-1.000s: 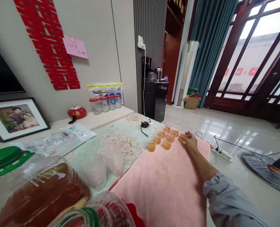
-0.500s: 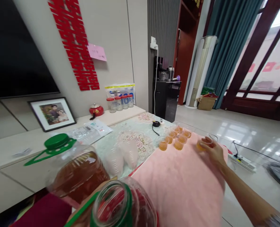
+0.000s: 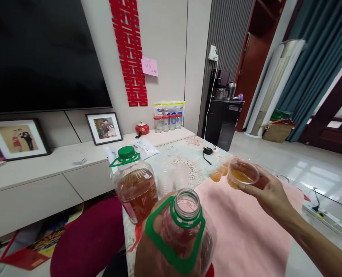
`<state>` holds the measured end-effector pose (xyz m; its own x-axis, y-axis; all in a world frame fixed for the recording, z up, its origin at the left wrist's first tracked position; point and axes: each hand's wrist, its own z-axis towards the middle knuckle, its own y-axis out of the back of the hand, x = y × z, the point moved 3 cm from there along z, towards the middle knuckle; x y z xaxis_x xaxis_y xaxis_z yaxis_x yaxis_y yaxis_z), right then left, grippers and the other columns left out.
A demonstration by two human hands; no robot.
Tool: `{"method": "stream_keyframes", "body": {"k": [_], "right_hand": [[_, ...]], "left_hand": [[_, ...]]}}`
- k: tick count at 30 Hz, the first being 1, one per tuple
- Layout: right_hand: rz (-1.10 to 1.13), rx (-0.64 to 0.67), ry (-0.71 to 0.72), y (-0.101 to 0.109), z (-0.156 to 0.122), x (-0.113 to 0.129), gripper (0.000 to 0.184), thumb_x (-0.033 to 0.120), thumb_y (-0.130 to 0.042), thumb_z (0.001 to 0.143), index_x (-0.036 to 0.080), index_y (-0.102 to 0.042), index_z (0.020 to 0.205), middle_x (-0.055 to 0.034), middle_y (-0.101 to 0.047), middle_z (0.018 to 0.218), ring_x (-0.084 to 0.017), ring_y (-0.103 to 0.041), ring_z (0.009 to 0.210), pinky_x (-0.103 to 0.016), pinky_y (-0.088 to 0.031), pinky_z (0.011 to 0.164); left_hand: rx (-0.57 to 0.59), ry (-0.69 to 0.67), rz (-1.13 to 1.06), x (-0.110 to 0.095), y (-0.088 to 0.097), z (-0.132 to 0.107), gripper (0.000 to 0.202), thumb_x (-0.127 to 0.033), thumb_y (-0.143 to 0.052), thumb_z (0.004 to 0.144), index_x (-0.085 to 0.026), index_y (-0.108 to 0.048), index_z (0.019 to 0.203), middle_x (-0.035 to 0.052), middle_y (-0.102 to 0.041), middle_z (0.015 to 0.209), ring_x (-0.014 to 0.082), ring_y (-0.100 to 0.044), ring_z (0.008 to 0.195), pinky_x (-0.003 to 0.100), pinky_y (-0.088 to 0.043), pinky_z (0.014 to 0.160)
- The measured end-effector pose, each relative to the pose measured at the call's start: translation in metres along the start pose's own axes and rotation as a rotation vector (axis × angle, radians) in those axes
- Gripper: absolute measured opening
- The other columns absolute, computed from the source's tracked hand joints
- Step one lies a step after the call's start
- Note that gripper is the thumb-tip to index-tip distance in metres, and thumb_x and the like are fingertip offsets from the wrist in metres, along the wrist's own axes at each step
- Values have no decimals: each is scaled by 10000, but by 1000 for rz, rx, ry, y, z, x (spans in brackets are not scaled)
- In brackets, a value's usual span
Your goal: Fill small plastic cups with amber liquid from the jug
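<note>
Right hand (image 3: pixel 271 196) pinching round clear plastic cup (image 3: pixel 242 177), left hand (image 3: pixel 143 256) wrapped around green-collared transparent jug (image 3: pixel 188 231)

free: bare pink cloth (image 3: pixel 246 238) between open bottle (image 3: pixel 185 227) and right hand (image 3: pixel 271 196) | above cloth: held cup (image 3: pixel 241 177) in the way | left: capped jug (image 3: pixel 133 184) blocks | far: clear cup stacks (image 3: pixel 172 179), filled cups (image 3: pixel 217 176) at cloth's far edge

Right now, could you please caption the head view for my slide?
Right hand holds a cup of amber liquid over the pink cloth; left hand holds an open green-collared jug.
</note>
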<state>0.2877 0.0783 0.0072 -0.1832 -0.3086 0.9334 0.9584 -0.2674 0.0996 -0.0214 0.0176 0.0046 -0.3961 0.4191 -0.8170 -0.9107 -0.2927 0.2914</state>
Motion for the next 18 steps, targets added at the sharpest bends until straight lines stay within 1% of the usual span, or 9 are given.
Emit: {"method": "stream_keyframes", "body": {"k": [1,4,8,11,15,18], "right_hand": [[-3,37,14,-11,0,12,589,391,-951,722,334,-730,1266,-76,-741,1388,-350,-640,1367,-534,-573,1111],[3,140,87,-41,0,46,591,335,-954,718,345,-723,1262,-58,-773,1333,-320,-699,1295,-518,-584,1104],[-32,248,183,-68,1,77,575,290,-931,740,341,-715,1270,-47,-780,1313,-290,-724,1254,-471,-595,1091],[-98,306,268,-80,4,89,556,276,-917,756,328,-712,1270,-44,-777,1303,-279,-727,1245,-443,-606,1071],[-252,331,479,-86,6,101,574,279,-896,790,313,-675,1318,-47,-775,1273,-270,-749,1184,-458,-614,1051],[-378,336,601,-88,5,110,559,316,-867,831,300,-650,1346,-62,-771,1266,-271,-755,1151,-458,-623,1023]], "left_hand": [[13,-4,2,3,-1,1,403,-463,-670,976,-155,-654,1235,101,-686,1210,200,-682,1050,405,-627,912],[42,-6,-3,6,-4,4,384,-466,-675,974,-145,-667,1184,86,-703,1138,177,-691,977,370,-630,862],[41,20,-24,-2,-4,1,375,-445,-643,997,-154,-653,1235,95,-693,1181,182,-687,1011,380,-630,886],[43,49,-37,-8,-4,-2,372,-441,-638,1001,-156,-652,1240,96,-691,1187,181,-688,1012,376,-631,887],[51,86,-52,-5,-6,-1,387,-455,-654,990,-147,-658,1224,90,-713,1139,177,-705,976,373,-639,870],[56,102,-54,0,-10,5,379,-452,-728,921,-167,-677,1166,81,-747,1098,203,-737,980,393,-650,908]]}}
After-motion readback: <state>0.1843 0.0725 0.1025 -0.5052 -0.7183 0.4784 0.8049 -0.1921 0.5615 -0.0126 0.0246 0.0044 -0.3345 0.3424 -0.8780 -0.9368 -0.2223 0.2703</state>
